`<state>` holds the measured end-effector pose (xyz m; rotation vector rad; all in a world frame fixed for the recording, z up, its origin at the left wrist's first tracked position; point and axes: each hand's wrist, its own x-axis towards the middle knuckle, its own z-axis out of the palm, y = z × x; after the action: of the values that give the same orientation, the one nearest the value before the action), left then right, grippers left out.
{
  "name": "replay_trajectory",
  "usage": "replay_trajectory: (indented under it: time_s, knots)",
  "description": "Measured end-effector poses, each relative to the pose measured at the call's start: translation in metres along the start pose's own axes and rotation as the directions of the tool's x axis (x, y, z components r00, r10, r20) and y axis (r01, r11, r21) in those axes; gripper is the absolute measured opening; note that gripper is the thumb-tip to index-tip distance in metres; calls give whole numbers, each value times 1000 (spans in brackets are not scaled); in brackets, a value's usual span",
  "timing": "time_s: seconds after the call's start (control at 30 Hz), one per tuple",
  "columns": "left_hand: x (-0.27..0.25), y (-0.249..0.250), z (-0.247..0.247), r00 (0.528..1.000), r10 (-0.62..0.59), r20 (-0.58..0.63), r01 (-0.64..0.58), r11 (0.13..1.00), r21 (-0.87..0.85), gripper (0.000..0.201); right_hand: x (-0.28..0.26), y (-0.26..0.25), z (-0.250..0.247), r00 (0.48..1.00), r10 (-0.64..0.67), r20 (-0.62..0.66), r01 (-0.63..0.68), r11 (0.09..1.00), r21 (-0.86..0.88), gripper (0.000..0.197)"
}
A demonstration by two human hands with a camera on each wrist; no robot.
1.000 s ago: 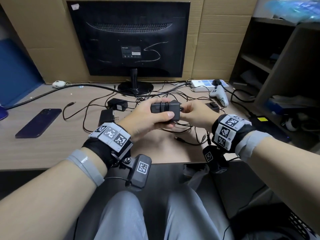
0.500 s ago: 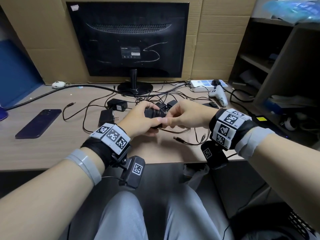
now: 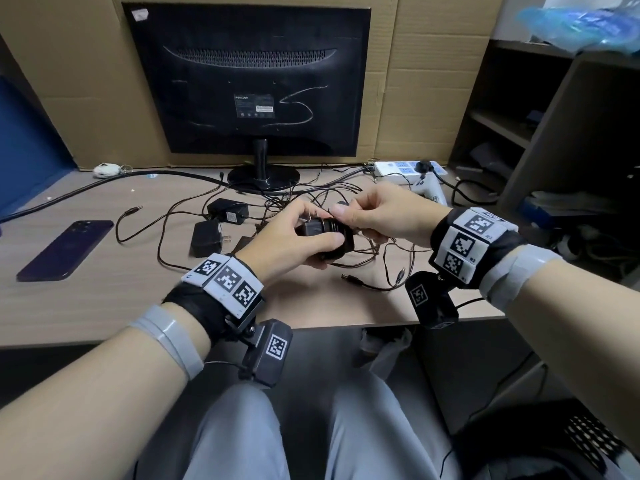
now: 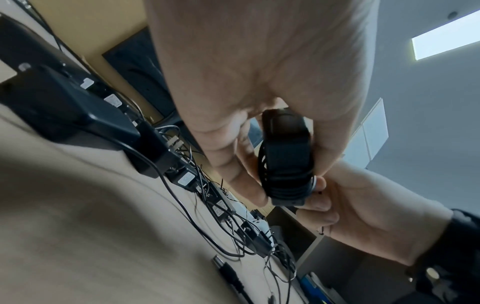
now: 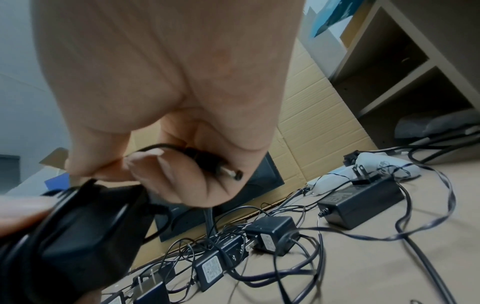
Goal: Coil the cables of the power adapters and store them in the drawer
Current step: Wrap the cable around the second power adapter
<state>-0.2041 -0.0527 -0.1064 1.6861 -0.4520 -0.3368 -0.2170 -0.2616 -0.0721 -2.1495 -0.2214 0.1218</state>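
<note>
My left hand (image 3: 294, 242) grips a black power adapter (image 3: 320, 233) above the desk, its thin cable wound round the body in several turns (image 4: 284, 181). My right hand (image 3: 375, 216) pinches the free end of that cable close to the adapter. The barrel plug (image 5: 221, 167) lies across its curled fingers in the right wrist view. Other black adapters lie on the desk: one at the middle left (image 3: 228, 211), another (image 3: 206, 237) in front of it, a larger one (image 5: 361, 202) further right. No drawer is in view.
Loose cables tangle across the desk (image 3: 104, 296) behind my hands. A monitor (image 3: 249, 81) stands at the back, a dark phone (image 3: 65, 249) lies at the left, a white power strip (image 3: 408, 168) and a white controller (image 3: 431, 192) at the back right. Shelves (image 3: 540, 109) stand at the right.
Both hands have moved slightly back and to the right with the adapter. The adapter has turned in my left hand, and my right hand has brought the cable end over its top.
</note>
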Motion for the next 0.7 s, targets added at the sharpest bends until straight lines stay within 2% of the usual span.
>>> replay_trajectory:
  time_s: [0.13, 0.23, 0.43, 0.5, 0.6, 0.7]
  knots:
    - [-1, -3, -2, 996, -14, 88, 15, 1000, -9, 35, -1, 4, 0, 1000, 17, 14, -16, 1000, -12, 48]
    - [0, -4, -3, 991, 21, 135, -32, 996, 78, 34, 1, 6, 4, 999, 16, 31, -14, 998, -54, 50]
    - [-1, -6, -1, 997, 61, 55, -68, 989, 128, 34, 6, 10, 8, 999, 23, 22, -23, 1000, 5, 53]
    - [0, -8, -3, 997, 75, 32, -79, 986, 147, 37, 6, 10, 8, 999, 22, 32, -24, 998, 53, 44]
    - [0, -8, -6, 997, 70, 24, -72, 984, 163, 57, 6, 11, 6, 996, 52, 69, -67, 971, 230, 27]
    - [-1, -4, -5, 998, 66, -17, -62, 978, 198, 57, 8, 9, 5, 992, 96, 86, -122, 906, 406, 33]
